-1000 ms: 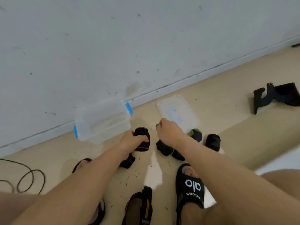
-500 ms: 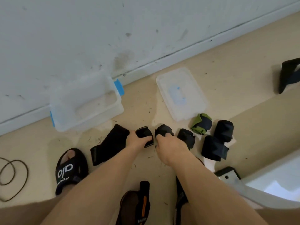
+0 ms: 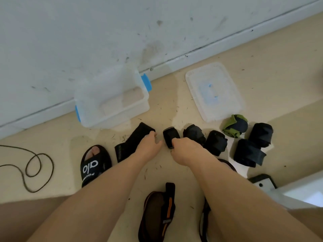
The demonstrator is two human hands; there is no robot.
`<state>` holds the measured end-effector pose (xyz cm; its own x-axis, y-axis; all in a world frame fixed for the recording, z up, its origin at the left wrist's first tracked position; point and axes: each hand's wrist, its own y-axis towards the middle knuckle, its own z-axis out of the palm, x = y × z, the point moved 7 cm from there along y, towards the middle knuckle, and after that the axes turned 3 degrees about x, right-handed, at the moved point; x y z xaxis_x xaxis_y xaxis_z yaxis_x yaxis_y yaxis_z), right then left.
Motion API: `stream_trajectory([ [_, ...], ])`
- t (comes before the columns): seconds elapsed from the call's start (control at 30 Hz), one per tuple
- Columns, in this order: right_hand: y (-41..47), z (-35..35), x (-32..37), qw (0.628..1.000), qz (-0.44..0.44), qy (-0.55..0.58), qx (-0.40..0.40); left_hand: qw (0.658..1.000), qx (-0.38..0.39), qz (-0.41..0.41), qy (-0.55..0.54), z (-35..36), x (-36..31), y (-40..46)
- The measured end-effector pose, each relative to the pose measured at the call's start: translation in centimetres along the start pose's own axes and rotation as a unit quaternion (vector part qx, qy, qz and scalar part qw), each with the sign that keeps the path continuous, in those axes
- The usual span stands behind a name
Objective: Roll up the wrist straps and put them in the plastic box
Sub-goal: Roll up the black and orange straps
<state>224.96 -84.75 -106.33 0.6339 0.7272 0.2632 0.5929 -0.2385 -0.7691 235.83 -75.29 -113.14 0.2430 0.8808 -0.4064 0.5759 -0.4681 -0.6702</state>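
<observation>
Since a half second ago the left hand (image 3: 148,145) has let go of the roll (image 3: 170,138) and now touches the flat strap (image 3: 134,144), fingers loose. Right hand (image 3: 187,149) grips the roll, at 5 o'clock from the box (image 3: 111,102).

Plastic box (image 3: 111,100): translucent frosted plastic, smooth, with glossy blue plastic clips. Lid (image 3: 214,91), right of the box: same cloudy plastic, matt, blue smudge showing through. Rolled wrist straps (image 3: 216,142), right of the box and below the lid: black woven cloth, matt; one roll (image 3: 235,125) has green cloth. Flat strap (image 3: 132,144) just below the box: black matt fabric. Floor (image 3: 174,105): beige, smooth, dull, speckled with debris. Wall (image 3: 87,32) behind the box: white, matt, scuffed. Sandal (image 3: 94,165): black rubbery band, white print.
</observation>
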Motion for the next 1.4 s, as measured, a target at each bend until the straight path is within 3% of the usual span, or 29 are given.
stream_trajectory([
  [0.17, -1.1, 3.7, 2.1, 0.996, -0.018, -0.014, 0.089, 0.989, -0.075, 0.074, 0.102, -2.7, 2.8, -2.8],
  [0.3, -2.1, 6.5, 2.6, 0.988, -0.014, -0.043, 0.150, 0.974, -0.062, 0.016, 0.219, -2.7, 6.6, -3.7],
  [0.53, -1.5, 11.2, 3.9, 0.977, -0.011, 0.040, 0.211, 0.963, -0.064, -0.027, 0.261, -2.3, 11.7, -3.3],
  [0.7, 0.2, 13.8, 4.5, 0.980, -0.022, -0.045, 0.192, 0.958, -0.112, 0.025, 0.263, -3.8, 11.5, -2.7],
  [0.83, 1.4, 15.0, 5.3, 0.966, -0.046, -0.183, 0.177, 0.971, -0.112, 0.028, 0.211, -4.9, 10.9, -3.0],
  [0.97, 1.4, 14.4, 5.7, 0.953, -0.067, -0.251, 0.153, 0.996, -0.078, 0.008, 0.046, -5.9, 10.8, -4.2],
  [1.07, 1.1, 13.0, 5.5, 0.958, -0.058, -0.242, 0.142, 0.998, -0.052, -0.012, -0.019, -7.2, 10.5, -5.9],
  [1.2, -1.6, 8.0, 6.5, 0.982, -0.058, -0.144, 0.105, 0.998, -0.041, -0.001, -0.039, -9.6, 8.8, -9.7],
  [1.4, -9.3, -0.5, 10.1, 0.974, -0.111, -0.193, 0.034, 0.997, -0.014, 0.053, -0.057, -15.1, 4.5, -16.2],
])
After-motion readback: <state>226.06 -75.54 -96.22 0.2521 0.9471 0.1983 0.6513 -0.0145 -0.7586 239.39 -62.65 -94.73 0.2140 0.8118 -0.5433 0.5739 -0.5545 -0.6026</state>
